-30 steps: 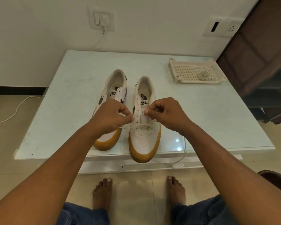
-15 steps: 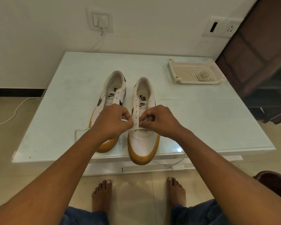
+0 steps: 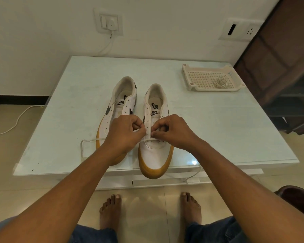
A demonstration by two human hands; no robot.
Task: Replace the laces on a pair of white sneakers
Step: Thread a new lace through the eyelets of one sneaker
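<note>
Head view: left grip (image 3: pixel 124 135) and right grip (image 3: pixel 174 132) each pinch one lace (image 3: pixel 93 139) on one of two sneakers (image 3: pixel 154 155).

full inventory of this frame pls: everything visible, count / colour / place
white leather sneakers with tan gum soles: 2, white and tan, side by side mid-table, toes toward the person
flat white shoelace: 1, white, across the right-hand sneaker's lowest eyelets, ends trailing left on the table and off the front edge
perforated cream plastic tray: 1, cream, table's far right corner
pale coiled cord: 1, whitish, in the tray
pale glass-topped table: 1, against the wall
white wall socket with charger: 1, above the table
white floor cable: 1, left
bare feet: 2, on the tiled floor
left hand: pinches the shoelace
right hand: pinches the shoelace
</note>
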